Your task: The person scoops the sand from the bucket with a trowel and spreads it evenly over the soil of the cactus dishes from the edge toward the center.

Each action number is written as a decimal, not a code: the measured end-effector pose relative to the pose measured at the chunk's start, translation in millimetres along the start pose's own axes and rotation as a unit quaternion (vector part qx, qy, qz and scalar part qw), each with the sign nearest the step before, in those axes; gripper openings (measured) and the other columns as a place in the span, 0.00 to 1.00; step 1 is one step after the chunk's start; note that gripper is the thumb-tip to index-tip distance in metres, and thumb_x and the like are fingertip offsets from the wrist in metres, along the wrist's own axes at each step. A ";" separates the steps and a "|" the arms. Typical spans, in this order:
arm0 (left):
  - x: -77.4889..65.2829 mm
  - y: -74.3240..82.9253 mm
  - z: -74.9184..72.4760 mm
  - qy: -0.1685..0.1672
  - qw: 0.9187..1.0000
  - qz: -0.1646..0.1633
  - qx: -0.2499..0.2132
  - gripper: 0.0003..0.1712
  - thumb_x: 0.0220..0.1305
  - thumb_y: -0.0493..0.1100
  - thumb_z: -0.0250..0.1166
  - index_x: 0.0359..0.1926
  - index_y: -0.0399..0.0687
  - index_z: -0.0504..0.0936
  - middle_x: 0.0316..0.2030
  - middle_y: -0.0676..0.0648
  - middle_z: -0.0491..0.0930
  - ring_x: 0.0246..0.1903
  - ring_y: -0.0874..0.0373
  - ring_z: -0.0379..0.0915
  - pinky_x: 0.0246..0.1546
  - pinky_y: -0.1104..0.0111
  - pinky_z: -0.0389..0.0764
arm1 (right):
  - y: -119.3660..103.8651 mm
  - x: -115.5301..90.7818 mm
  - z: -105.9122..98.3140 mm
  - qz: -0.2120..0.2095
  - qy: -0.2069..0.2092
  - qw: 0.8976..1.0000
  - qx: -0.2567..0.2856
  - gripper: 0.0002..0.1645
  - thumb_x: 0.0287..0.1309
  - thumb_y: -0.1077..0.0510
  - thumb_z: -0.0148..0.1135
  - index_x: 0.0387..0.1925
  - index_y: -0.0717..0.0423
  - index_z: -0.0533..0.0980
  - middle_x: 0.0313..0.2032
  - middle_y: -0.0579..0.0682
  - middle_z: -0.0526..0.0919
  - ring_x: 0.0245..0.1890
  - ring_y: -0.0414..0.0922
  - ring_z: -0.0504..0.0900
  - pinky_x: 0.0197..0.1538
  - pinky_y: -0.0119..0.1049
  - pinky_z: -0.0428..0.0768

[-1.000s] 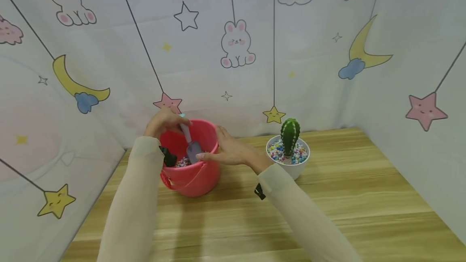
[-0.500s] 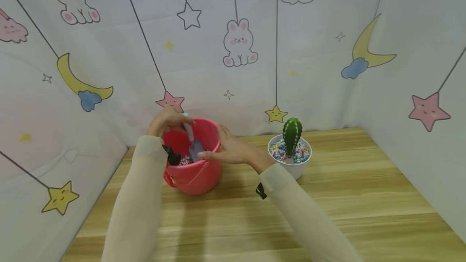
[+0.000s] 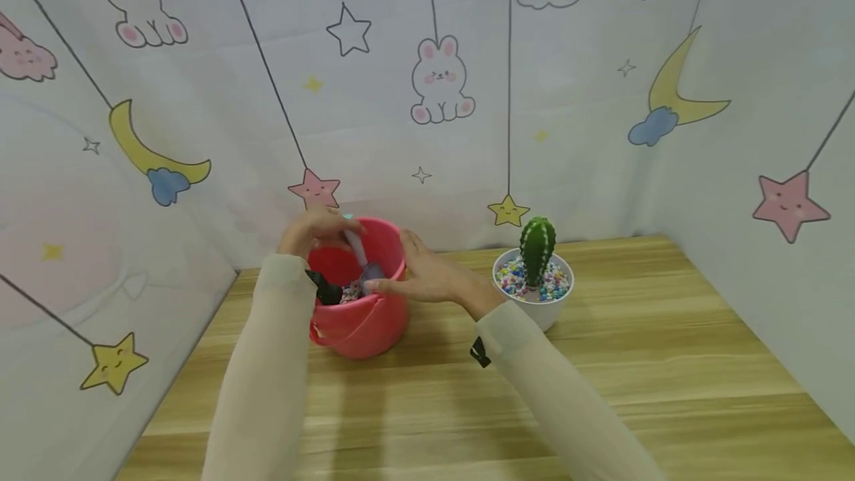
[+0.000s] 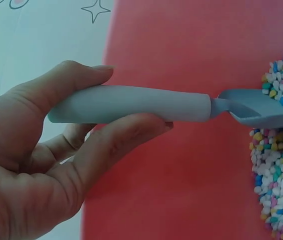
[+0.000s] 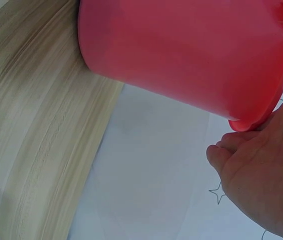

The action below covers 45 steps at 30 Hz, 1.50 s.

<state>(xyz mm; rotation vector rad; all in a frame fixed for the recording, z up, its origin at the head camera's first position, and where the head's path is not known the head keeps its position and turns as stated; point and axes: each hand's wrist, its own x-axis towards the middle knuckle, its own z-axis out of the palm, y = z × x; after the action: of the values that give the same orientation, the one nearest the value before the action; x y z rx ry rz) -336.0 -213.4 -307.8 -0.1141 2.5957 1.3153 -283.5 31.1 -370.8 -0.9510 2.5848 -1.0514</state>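
My left hand (image 3: 314,227) reaches over the red bucket (image 3: 364,336) and grips a small trowel (image 3: 358,246). In the left wrist view, its pale handle (image 4: 141,102) lies between thumb and fingers. The grey blade (image 4: 264,105) is partly sunk in multicoloured pebbles (image 4: 281,185) inside the bucket. My right hand (image 3: 430,273) rests spread against the bucket's right side, fingers fairly straight, the thumb lying over the front rim. The right wrist view has this hand (image 5: 266,160) right at the rim, with part of the thumb out of frame.
A white pot (image 3: 544,312) with a green cactus (image 3: 536,251) in coloured pebbles stands right of the bucket, just behind my right forearm. Both rest on a wood-grain table (image 3: 427,407). A patterned cloth backdrop (image 3: 374,132) rises behind and at both sides.
My left hand has moved slightly right and down, and the trowel's blade has sunk deeper into the pebbles. My right hand keeps its place on the bucket. The head view has shifted slightly.
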 end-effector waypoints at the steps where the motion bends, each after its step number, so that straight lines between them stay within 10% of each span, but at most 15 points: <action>1: 0.2 -0.3 0.9 -0.004 1.000 0.000 0.000 0.20 0.70 0.48 0.72 0.50 0.35 0.87 0.26 0.50 0.87 0.30 0.58 0.88 0.61 0.58 0.89 | -0.1 0.3 0.3 -0.001 0.000 1.000 0.001 0.69 0.57 0.20 0.64 0.84 0.46 0.41 0.77 0.50 0.58 0.74 0.50 0.68 0.70 0.51 0.83; 6: 0.5 -0.7 2.9 -0.006 1.000 0.003 -0.016 0.19 0.70 0.47 0.72 0.51 0.34 0.87 0.27 0.50 0.86 0.29 0.58 0.88 0.42 0.71 0.92 | -1.2 -1.0 0.7 0.001 0.000 1.000 0.005 0.69 0.57 0.21 0.64 0.83 0.46 0.41 0.77 0.50 0.58 0.73 0.50 0.69 0.71 0.51 0.82; 20: -7.1 4.2 4.1 -0.057 0.993 -0.002 -0.107 0.22 0.76 0.43 0.65 0.59 0.29 0.80 0.27 0.48 0.87 0.28 0.59 0.88 0.36 0.72 0.91 | 0.4 0.1 1.1 0.002 0.007 1.000 0.007 0.68 0.57 0.22 0.65 0.83 0.44 0.41 0.76 0.49 0.59 0.72 0.50 0.70 0.69 0.52 0.83; 45: 0.7 7.4 6.1 -0.037 0.998 -0.036 -0.027 0.27 0.73 0.47 0.69 0.60 0.28 0.79 0.36 0.45 0.87 0.35 0.54 0.91 0.58 0.58 0.89 | 1.3 -0.2 2.7 0.008 0.006 1.000 0.008 0.69 0.57 0.21 0.65 0.84 0.42 0.40 0.77 0.49 0.60 0.73 0.50 0.69 0.67 0.51 0.85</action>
<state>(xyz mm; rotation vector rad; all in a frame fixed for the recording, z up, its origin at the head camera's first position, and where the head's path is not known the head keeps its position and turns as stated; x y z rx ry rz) -336.9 -204.0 -305.6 -0.1632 2.4706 1.3395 -282.9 30.4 -373.7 -0.9216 2.5851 -1.0746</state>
